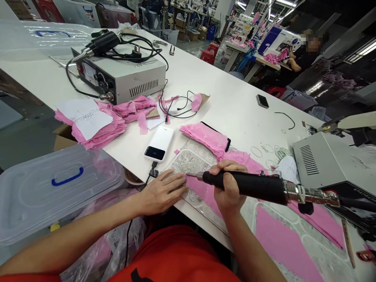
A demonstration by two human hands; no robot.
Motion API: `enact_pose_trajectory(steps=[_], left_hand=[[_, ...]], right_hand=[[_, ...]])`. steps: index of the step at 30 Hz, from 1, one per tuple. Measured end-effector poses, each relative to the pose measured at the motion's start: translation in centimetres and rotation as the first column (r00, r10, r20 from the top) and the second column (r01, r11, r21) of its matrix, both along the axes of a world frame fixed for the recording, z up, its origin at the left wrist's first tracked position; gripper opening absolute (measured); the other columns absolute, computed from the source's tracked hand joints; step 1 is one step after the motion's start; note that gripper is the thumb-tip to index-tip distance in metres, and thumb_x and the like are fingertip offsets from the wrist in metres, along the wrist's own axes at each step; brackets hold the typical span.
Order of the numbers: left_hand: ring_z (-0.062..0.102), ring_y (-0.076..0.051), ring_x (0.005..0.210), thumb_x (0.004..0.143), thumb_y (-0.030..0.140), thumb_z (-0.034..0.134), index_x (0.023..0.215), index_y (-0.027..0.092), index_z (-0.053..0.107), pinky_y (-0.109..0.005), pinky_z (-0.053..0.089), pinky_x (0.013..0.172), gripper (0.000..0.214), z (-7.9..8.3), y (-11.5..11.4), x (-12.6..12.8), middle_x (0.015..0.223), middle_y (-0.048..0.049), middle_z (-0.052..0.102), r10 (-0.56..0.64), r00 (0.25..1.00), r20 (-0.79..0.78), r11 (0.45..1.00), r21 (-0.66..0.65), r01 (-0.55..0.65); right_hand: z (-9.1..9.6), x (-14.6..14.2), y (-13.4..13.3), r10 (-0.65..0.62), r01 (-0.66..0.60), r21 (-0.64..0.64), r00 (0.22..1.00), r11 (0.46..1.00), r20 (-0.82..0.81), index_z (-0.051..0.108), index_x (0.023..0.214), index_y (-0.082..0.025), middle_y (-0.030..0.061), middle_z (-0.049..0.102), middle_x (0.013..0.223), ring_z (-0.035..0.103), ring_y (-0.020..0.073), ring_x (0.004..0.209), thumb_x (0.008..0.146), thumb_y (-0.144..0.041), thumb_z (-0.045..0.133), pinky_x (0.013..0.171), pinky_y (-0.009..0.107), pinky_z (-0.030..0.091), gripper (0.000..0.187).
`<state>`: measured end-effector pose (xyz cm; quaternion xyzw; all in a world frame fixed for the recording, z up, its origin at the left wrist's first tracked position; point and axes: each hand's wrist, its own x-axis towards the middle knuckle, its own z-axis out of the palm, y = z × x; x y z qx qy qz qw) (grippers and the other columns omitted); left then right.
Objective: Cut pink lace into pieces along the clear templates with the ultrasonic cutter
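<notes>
My right hand (230,188) is wrapped round an ultrasonic spot-welding gun (249,186) with a black barrel. Its thin metal tip points left and meets the edge of a pink fabric piece (205,192), close to my left fingertips. My left hand (164,192) lies flat, fingers stretched out, on a grey marbled template board (192,158) at the fabric's left edge. Just beyond the tool lies a stack of pink lace pieces (205,137), partly over a dark flat object. Another pink fabric piece (284,243) rests on the board to the right of my right forearm.
A white power bank (159,143) with a plugged cable lies ahead of my left hand. Grey control boxes (138,76) (329,156) stand at far left and right. Bundled lace (100,125), a phone (262,101) and a lidded plastic bin (61,188) are around. A co-worker sits at a sewing machine.
</notes>
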<state>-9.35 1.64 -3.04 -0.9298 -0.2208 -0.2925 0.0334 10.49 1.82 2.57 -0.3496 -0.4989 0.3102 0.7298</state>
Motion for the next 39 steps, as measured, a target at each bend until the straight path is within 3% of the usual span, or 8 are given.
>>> enact_pose_trajectory(steps=[6,11,15,23,31,39], left_hand=[[0.055,-0.024,0.121,0.094,0.02,0.051,0.122,0.016,0.057,-0.044,0.035,0.11,0.029,0.8,0.2,0.2,0.123,-0.0098,0.065,-0.002,1.0,0.015,1.0,-0.017,0.002],[0.054,-0.023,0.121,0.095,0.016,0.046,0.122,0.016,0.058,-0.043,0.037,0.107,0.029,1.9,1.1,1.4,0.122,-0.0095,0.065,-0.009,1.0,0.025,0.998,-0.06,0.01],[0.052,-0.025,0.123,0.097,0.019,0.043,0.121,0.016,0.06,-0.044,0.036,0.106,0.029,2.3,2.2,3.5,0.128,-0.0096,0.061,-0.026,0.999,-0.021,0.996,-0.089,0.024],[0.046,-0.028,0.131,0.1,0.027,0.038,0.122,0.018,0.061,-0.05,0.03,0.11,0.033,2.3,4.2,7.1,0.136,-0.0088,0.056,-0.033,0.989,-0.142,0.991,-0.134,0.014],[0.045,-0.027,0.132,0.101,0.031,0.038,0.123,0.021,0.06,-0.054,0.022,0.113,0.033,1.6,4.3,7.1,0.137,-0.0063,0.056,-0.024,0.988,-0.155,0.987,-0.164,-0.002],[0.045,-0.028,0.132,0.1,0.029,0.04,0.124,0.021,0.06,-0.057,0.022,0.112,0.032,1.6,4.2,7.2,0.136,-0.0083,0.056,-0.026,0.989,-0.145,0.987,-0.16,0.003]], right_hand=[[1.0,0.9,0.1,-0.016,0.016,0.015,0.999,1.0,-0.033,0.055,0.087,-0.022,-0.0017,0.057,0.087,0.058,0.0102,0.064,0.08,-0.023,0.058,0.066,0.033,0.05,0.007],[2.4,5.2,-0.7,-0.259,0.26,0.004,0.963,0.966,-0.078,0.057,0.082,-0.02,-0.0016,0.057,0.085,0.058,0.0099,0.062,0.077,-0.02,0.058,0.066,0.033,0.05,0.005],[2.1,8.5,-1.9,-0.393,0.392,-0.026,0.912,0.919,-0.121,0.058,0.078,-0.019,-0.0018,0.056,0.08,0.056,0.0092,0.059,0.074,-0.021,0.057,0.064,0.031,0.049,0.005],[0.8,8.4,-2.3,-0.349,0.345,-0.054,0.927,0.937,-0.14,0.057,0.083,-0.02,-0.0015,0.057,0.085,0.057,0.0101,0.064,0.076,-0.023,0.06,0.069,0.032,0.049,0.008],[0.5,7.9,-1.7,-0.314,0.311,-0.045,0.939,0.949,-0.143,0.056,0.085,-0.021,-0.0018,0.056,0.087,0.058,0.01,0.063,0.078,-0.024,0.06,0.068,0.033,0.05,0.008],[0.3,7.7,-1.6,-0.307,0.302,-0.056,0.944,0.952,-0.12,0.055,0.083,-0.022,-0.0026,0.056,0.085,0.057,0.0094,0.063,0.078,-0.024,0.061,0.068,0.033,0.051,0.008]])
